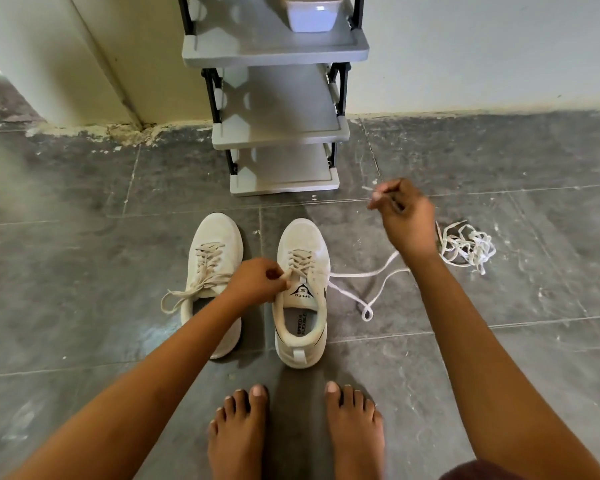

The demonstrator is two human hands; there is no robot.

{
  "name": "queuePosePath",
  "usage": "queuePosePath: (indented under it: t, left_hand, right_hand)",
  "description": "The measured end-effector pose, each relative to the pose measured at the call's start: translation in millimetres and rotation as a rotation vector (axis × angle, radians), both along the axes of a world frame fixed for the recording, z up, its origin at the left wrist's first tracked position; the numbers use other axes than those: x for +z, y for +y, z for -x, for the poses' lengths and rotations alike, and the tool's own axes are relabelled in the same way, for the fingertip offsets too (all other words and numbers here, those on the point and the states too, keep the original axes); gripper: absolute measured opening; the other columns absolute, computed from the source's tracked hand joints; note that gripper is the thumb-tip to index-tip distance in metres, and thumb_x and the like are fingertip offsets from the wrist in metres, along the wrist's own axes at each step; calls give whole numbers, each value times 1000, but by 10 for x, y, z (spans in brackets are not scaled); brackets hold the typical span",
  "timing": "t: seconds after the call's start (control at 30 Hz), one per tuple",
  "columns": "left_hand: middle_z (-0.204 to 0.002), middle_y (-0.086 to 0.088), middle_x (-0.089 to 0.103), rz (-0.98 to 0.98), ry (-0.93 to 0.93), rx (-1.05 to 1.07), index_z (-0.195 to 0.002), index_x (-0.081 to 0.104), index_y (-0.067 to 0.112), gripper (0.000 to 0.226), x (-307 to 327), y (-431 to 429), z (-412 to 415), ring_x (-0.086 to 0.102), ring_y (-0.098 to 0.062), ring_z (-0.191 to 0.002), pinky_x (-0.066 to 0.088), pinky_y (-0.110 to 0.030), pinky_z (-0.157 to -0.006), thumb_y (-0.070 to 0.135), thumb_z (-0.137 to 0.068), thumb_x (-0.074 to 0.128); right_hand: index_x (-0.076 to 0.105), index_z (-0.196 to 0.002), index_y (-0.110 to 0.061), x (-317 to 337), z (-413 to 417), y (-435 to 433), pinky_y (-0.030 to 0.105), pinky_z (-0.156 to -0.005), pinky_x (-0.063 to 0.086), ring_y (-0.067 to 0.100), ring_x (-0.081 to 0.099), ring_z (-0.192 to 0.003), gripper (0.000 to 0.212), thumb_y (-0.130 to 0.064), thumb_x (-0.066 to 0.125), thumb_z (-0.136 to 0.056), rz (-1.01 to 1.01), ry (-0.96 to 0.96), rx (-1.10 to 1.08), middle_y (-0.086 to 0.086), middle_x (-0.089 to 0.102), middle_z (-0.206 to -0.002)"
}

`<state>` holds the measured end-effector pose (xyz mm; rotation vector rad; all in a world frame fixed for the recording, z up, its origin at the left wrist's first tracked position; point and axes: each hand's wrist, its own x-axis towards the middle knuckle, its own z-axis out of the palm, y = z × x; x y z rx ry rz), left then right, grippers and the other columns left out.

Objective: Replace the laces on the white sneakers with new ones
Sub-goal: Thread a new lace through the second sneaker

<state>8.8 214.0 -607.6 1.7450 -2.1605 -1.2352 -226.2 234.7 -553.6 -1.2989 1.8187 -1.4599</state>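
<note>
While the left grip (257, 278) pinches the shoe (302, 237) steady, the right grip (400, 216) pinches its lace (357, 274): unlacing, I'd judge; lower crossings need loosening next.

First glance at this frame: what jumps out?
Two white sneakers stand mid-frame on grey tiles: the tied sneaker and the untied sneaker, at whose tongue the left hand pinches. The raised right hand pinches a lace end, seemingly of the loose lace trailing right from that sneaker; a tangled lace pile lies beyond.
</note>
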Motion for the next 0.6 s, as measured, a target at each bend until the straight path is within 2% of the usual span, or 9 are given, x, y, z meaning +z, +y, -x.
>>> queuePosePath:
  t: [0.07,0.2,0.3,0.43,0.57,0.6]
  left_hand:
    - [-72,1,63,-136,147,122,-90,67,9,8,-4,-1,-38,60,-8,-61,47,-11,-47,14,-84,68]
    - [-77,-7,65,-278,296,224,-98,66,-1,12,-12,-3,-84,62,-12,-66,51,-11,-51,3,-87,63]
    - [-79,-7,65,-367,361,246,-99,65,-1,12,-47,-28,-129,63,-12,-70,54,-14,-56,0,-89,59]
    - [-81,-6,66,-415,410,274,-95,65,3,11,-108,-42,-168,65,-12,-74,56,-16,-59,-1,-90,57]
    - [-87,-6,65,-443,432,293,-97,64,8,14,-175,-25,-187,63,-13,-78,57,-18,-65,0,-92,54]
    - [-89,-6,65,-445,437,290,-100,64,8,15,-182,-21,-191,63,-13,-79,57,-19,-66,1,-92,53]
  right_hand:
    - [62,-87,0,-130,-170,21,10,-69,45,-9,59,-64,2,0,59,-88,-124,22,106,-4,64,-73]
    - [67,-84,-8,-453,-548,141,9,-66,42,3,57,-71,2,-7,66,-84,-333,1,239,-1,66,-81]
    - [70,-89,-6,-669,-748,224,19,-73,45,5,56,-72,10,-14,70,-82,-431,-30,271,1,66,-83]
    - [69,-79,-13,-789,-839,261,19,-69,43,4,54,-68,5,-16,73,-79,-462,-44,237,-9,61,-71]
    - [71,-80,-11,-836,-917,250,23,-73,48,11,60,-77,6,-17,72,-80,-451,30,203,-3,66,-79]
    - [71,-82,-11,-851,-938,250,20,-71,47,10,59,-77,7,-18,71,-81,-441,49,179,-3,66,-80]
